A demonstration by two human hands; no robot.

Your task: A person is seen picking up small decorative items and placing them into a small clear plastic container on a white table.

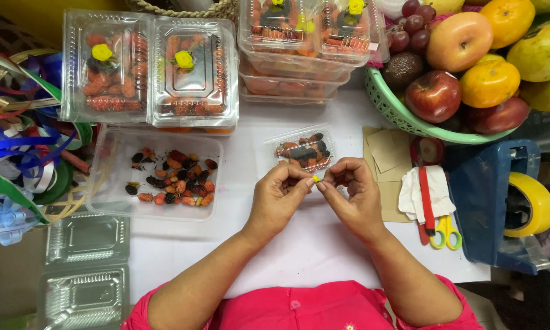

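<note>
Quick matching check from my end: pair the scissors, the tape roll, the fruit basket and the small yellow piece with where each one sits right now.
Things:
1. scissors
2. yellow tape roll
3. green fruit basket
4. small yellow piece

Places:
A. pinched between the fingertips of the left hand and the right hand
B. mounted on the blue dispenser at the right edge
C. at the top right, holding apples and oranges
D. on the table beside the white cloth, right of the hands

Pairs: 1-D, 2-B, 3-C, 4-A
</note>
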